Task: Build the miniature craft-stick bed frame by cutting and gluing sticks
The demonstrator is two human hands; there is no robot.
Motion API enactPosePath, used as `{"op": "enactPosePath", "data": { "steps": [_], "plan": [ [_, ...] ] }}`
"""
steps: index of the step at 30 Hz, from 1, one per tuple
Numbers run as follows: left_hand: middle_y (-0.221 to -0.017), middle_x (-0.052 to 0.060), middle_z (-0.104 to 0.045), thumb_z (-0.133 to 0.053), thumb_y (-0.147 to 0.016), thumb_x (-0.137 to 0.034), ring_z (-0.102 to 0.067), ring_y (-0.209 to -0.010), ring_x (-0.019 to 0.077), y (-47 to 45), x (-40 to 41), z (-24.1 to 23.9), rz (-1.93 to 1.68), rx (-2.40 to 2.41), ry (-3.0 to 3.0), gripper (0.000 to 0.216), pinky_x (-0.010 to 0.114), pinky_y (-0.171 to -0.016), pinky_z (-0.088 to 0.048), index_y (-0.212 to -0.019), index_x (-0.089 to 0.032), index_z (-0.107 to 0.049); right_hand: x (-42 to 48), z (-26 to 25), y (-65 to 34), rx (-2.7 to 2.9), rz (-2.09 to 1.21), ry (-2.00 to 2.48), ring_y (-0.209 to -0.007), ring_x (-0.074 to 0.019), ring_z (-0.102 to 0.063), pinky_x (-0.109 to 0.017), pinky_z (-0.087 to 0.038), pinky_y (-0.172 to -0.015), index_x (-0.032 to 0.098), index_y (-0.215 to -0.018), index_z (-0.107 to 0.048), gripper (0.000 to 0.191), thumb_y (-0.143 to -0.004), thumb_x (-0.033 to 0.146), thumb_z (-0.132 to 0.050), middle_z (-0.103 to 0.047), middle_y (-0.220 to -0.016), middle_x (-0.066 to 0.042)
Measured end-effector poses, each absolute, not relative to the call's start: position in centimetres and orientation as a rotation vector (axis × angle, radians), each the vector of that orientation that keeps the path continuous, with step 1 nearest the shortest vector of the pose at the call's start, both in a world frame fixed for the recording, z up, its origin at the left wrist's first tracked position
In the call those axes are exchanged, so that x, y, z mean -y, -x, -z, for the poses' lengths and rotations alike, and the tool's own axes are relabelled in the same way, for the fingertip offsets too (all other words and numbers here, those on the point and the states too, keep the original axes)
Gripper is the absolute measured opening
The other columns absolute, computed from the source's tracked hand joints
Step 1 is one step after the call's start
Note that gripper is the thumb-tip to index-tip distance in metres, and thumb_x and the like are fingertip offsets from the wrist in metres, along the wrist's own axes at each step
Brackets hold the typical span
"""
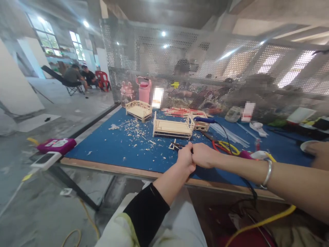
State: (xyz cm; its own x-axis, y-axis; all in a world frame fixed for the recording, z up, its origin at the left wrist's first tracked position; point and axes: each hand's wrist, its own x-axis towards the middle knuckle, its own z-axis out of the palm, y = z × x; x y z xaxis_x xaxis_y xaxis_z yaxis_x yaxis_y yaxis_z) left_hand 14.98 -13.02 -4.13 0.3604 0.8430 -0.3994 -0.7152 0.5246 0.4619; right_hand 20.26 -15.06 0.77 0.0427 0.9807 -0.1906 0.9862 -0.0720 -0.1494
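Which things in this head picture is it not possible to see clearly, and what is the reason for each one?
All in the head view:
Rear of the dark tool: covered by the left hand and right hand, so the right one's grip is unclear.
White box screen: too small to read.
Other person's arm: blurred, cut off by the right edge.
People behind the mesh panel: veiled by it and blurred.
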Motion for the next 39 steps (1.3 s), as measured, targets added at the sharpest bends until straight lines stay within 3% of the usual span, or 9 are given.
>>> {"op": "enactPosePath", "data": {
  "steps": [3,6,9,12,19,24,31,39],
  "plan": [
    [-0.053,-0.003,-0.049,-0.069,-0.068,-0.021,-0.049,-0.048,0.0072,-14.8,13.3,3.7,-1.001,-0.645,-0.262,0.025,0.020,-0.052,-0.039,-0.058,-0.013,-0.048,15.0,-0.9,-20.2,-2.139,0.445,-2.308,-0.086,-0.0282,-0.064,-0.029,-0.042,-0.068,0.008,-0.077,-0.068,0.026,-0.060,0.008,-0.049,-0.069,-0.088,-0.020],
    [-0.055,-0.002,-0.051,-0.070,-0.068,-0.028,-0.048,-0.046,0.0076,-13.9,13.8,3.1,-0.938,-0.624,-0.349,0.026,0.021,-0.049,-0.038,-0.062,-0.013,-0.050,15.2,-1.2,-20.3,-2.146,0.622,-2.390,-0.074,-0.0228,-0.062,-0.027,-0.041,-0.062,0.013,-0.061,-0.061,0.016,-0.056,0.007,-0.048,-0.067,-0.072,-0.013],
    [-0.057,-0.003,-0.051,-0.069,-0.068,-0.043,-0.047,-0.048,0.0072,-11.9,13.9,3.0,-0.924,-0.661,-0.635,0.033,0.018,-0.047,-0.036,-0.068,-0.014,-0.051,15.7,-1.5,-20.7,-2.110,0.905,-2.501,-0.049,-0.0135,-0.049,-0.024,-0.036,-0.048,0.017,-0.056,-0.052,0.011,-0.055,0.009,-0.044,-0.052,-0.050,-0.001],
    [-0.065,-0.002,-0.052,-0.059,-0.073,-0.051,-0.048,-0.052,0.0075,-9.4,13.1,3.4,-1.050,-0.945,-0.955,0.036,0.018,-0.048,-0.039,-0.075,-0.016,-0.051,16.2,-1.4,-21.4,-2.074,1.219,-2.586,-0.039,-0.0090,-0.034,-0.022,-0.027,-0.039,0.020,-0.059,-0.047,0.013,-0.050,0.012,-0.043,-0.037,-0.043,0.006],
    [-0.063,0.001,-0.055,-0.045,-0.078,-0.059,-0.053,-0.057,0.0117,-7.7,10.5,3.2,-1.113,-0.870,-1.364,0.044,0.021,-0.052,-0.045,-0.068,-0.016,-0.052,17.0,-0.3,-20.6,-2.101,1.948,-2.493,-0.040,-0.0069,-0.031,-0.020,-0.023,-0.036,0.019,-0.058,-0.046,0.022,-0.037,0.012,-0.043,-0.039,-0.045,0.007],
    [-0.055,0.004,-0.058,-0.027,-0.081,-0.065,-0.054,-0.045,0.0129,-9.5,11.7,2.6,-1.342,-0.921,-1.253,0.058,0.023,-0.044,-0.042,-0.059,-0.017,-0.051,18.1,0.8,-17.0,-1.925,2.415,-2.483,-0.037,-0.0087,-0.035,-0.022,-0.030,-0.037,0.021,-0.060,-0.039,0.024,-0.037,0.019,-0.039,-0.038,-0.043,0.007],
    [-0.045,0.001,-0.056,-0.036,-0.079,-0.064,-0.056,-0.039,0.0156,-10.2,12.2,2.3,-1.402,-0.981,-1.130,0.049,0.024,-0.038,-0.042,-0.064,-0.019,-0.047,18.4,2.0,-14.7,-1.819,2.573,-2.662,-0.029,-0.0100,-0.028,-0.021,-0.020,-0.031,0.021,-0.073,-0.046,0.035,-0.039,0.018,-0.039,-0.030,-0.031,0.010],
    [-0.038,-0.001,-0.051,-0.033,-0.081,-0.058,-0.052,-0.033,0.0134,-10.3,12.3,2.1,-1.382,-0.876,-1.102,0.048,0.022,-0.037,-0.040,-0.059,-0.018,-0.046,18.6,1.7,-14.7,-1.901,2.525,-2.720,-0.032,-0.0088,-0.031,-0.021,-0.022,-0.033,0.020,-0.068,-0.045,0.030,-0.039,0.015,-0.040,-0.035,-0.034,0.009]
  ]
}}
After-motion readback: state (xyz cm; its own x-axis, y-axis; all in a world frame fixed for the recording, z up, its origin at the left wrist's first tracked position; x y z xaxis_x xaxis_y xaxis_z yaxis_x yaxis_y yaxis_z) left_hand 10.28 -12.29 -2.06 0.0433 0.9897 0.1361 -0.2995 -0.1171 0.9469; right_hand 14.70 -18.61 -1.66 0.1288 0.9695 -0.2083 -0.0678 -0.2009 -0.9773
